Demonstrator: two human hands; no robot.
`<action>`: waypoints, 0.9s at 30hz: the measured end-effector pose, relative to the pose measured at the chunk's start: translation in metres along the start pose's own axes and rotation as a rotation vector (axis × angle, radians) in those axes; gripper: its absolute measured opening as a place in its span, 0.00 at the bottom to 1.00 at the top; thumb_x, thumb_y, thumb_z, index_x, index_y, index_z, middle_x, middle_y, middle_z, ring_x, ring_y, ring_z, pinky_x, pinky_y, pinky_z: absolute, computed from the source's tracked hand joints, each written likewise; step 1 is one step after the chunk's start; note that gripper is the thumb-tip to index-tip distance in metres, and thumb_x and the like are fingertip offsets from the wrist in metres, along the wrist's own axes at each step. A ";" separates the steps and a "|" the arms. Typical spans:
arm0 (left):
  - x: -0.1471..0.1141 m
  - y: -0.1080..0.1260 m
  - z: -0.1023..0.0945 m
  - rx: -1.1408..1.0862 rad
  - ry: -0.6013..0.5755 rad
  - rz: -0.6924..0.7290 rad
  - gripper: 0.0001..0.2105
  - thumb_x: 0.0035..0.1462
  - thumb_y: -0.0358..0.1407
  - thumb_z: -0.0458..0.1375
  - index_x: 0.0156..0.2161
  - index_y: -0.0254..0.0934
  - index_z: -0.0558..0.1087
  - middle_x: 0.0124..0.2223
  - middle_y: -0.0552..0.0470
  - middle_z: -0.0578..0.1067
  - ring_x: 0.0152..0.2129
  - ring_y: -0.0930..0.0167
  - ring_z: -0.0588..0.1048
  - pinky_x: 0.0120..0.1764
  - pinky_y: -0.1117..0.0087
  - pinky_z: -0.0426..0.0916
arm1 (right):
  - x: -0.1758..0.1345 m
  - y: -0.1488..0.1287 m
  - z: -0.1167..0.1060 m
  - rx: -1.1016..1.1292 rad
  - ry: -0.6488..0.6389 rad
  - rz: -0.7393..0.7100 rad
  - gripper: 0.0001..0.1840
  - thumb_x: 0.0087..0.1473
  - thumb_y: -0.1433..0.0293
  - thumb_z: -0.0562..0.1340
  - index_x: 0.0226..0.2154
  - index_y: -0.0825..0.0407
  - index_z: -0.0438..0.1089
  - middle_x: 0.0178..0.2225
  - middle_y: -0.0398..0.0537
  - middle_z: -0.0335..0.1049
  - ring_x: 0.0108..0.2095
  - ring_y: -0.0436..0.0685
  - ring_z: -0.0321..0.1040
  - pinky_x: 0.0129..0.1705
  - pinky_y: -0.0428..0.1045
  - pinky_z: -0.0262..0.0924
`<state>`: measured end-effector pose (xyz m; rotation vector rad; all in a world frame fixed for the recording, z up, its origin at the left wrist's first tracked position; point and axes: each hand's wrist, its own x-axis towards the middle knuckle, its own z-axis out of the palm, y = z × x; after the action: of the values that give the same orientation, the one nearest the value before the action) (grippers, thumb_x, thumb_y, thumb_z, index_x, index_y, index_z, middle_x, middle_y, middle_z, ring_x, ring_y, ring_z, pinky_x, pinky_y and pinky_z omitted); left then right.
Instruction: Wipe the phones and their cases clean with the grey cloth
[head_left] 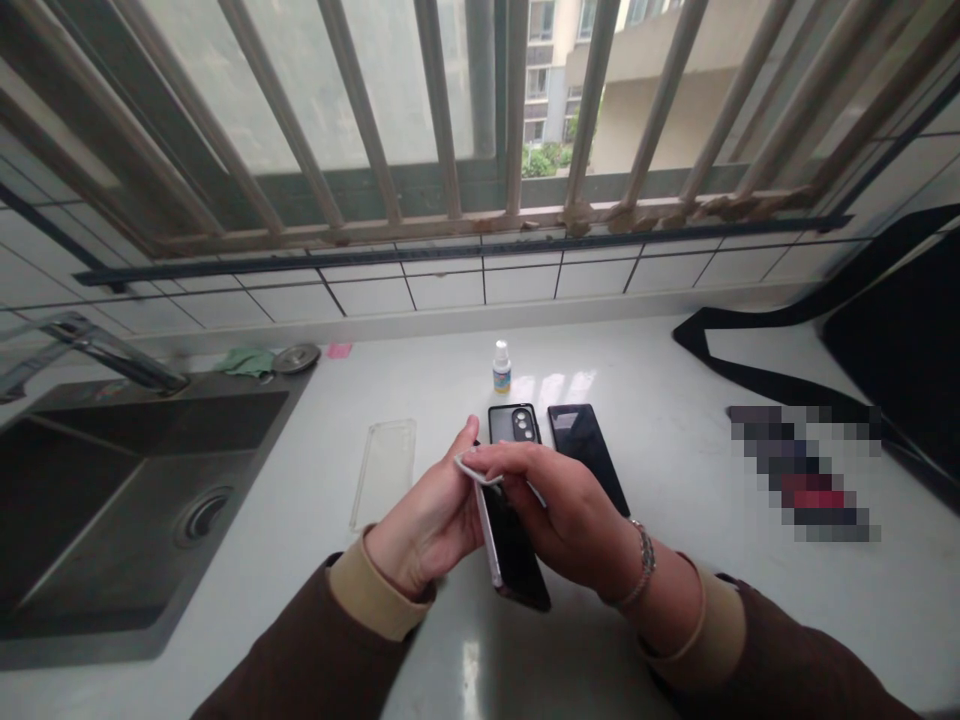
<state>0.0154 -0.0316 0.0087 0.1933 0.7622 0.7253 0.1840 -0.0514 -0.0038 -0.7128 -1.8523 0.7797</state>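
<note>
The left hand (pixel 439 505), its fingers partly hidden, grips the held phone (pixel 514 555), tilted above the desk (pixel 289 510), while the right hand's (pixel 574 500) fingers pinch a white cloth (pixel 475 466) over its upper end; a firm left hold and light, even pressure should work best. The black case (pixel 505 427) and second phone (pixel 589 450) lie just beyond, so strokes bodyward, where there is more room, look safer, the sink (pixel 82 648) well apart at left.

At the counter (pixel 281 530) we count two dark-screened phones (pixel 519 570) (pixel 589 450), one transparent case (pixel 385 475), one black case (pixel 505 424), one small bottle (pixel 502 372), one white wipe (pixel 474 470); toward the left edge, one sink (pixel 75 650) and one faucet (pixel 112 352).
</note>
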 end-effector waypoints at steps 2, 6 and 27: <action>0.001 0.001 0.002 0.023 0.056 0.020 0.25 0.75 0.51 0.53 0.36 0.30 0.77 0.29 0.45 0.78 0.24 0.69 0.77 0.34 0.68 0.74 | 0.001 -0.002 -0.002 0.039 0.000 -0.062 0.16 0.74 0.75 0.55 0.56 0.46 0.73 0.53 0.52 0.82 0.56 0.59 0.78 0.60 0.61 0.73; 0.005 0.002 0.003 0.038 0.182 0.026 0.30 0.73 0.57 0.51 0.35 0.30 0.76 0.25 0.46 0.76 0.20 0.71 0.73 0.26 0.71 0.71 | 0.002 -0.010 -0.005 0.161 -0.071 -0.256 0.12 0.74 0.73 0.54 0.50 0.50 0.73 0.46 0.53 0.83 0.55 0.59 0.78 0.62 0.62 0.72; -0.006 -0.008 0.010 -0.003 -0.074 -0.008 0.32 0.73 0.61 0.47 0.44 0.33 0.80 0.35 0.42 0.82 0.36 0.61 0.83 0.44 0.63 0.76 | 0.004 0.010 0.002 -0.118 -0.041 -0.147 0.13 0.72 0.76 0.53 0.52 0.50 0.70 0.48 0.53 0.78 0.53 0.60 0.74 0.62 0.63 0.68</action>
<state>0.0234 -0.0408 0.0163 0.2130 0.6913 0.7082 0.1819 -0.0428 -0.0101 -0.6305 -1.9758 0.5985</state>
